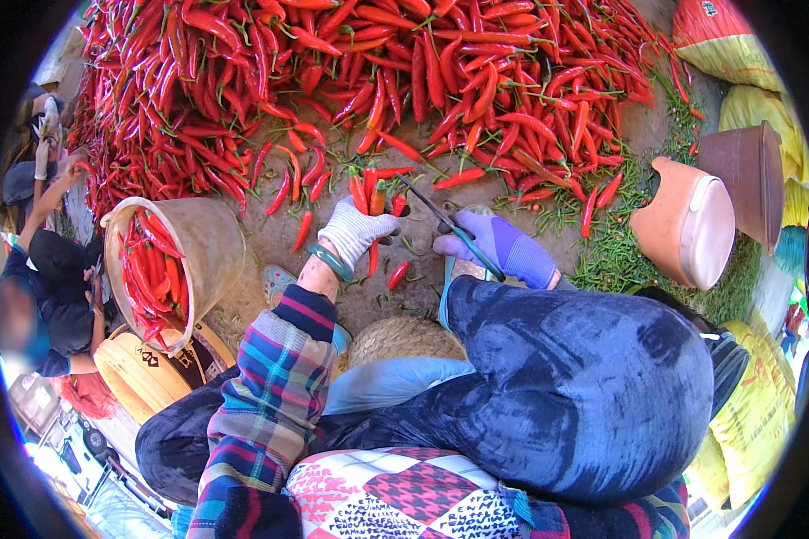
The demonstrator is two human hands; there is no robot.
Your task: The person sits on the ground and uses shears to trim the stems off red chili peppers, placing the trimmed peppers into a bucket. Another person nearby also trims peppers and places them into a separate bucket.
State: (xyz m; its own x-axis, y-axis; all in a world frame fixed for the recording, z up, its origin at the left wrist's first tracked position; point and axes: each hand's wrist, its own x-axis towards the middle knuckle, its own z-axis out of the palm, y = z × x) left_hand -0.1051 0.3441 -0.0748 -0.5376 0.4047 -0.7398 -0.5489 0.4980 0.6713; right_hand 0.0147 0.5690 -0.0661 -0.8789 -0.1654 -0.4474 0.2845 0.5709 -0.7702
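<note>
My left hand [356, 232], in a pale knitted glove with dark fingertips, is closed around a small bunch of red chili peppers [357, 192]. Gripped in my right hand [505, 246], in a purple glove, is a long thin dark tool [435, 205] with a teal handle, perhaps scissors or tongs. Its tip points toward the bunch; whether it touches a pepper is unclear. Beyond both hands rises a large heap of red chili peppers [377, 60]. A few loose peppers [398, 275] lie on the ground between my feet.
Left stands a tilted plastic bucket [212, 249] holding peppers, beside a yellowish tub [125, 370]. Green stems [607, 269] litter the ground at right, near an upturned orange-brown container [677, 219], a brown bucket [741, 178] and yellow sacks [755, 404]. Another person [54, 296] sits at far left.
</note>
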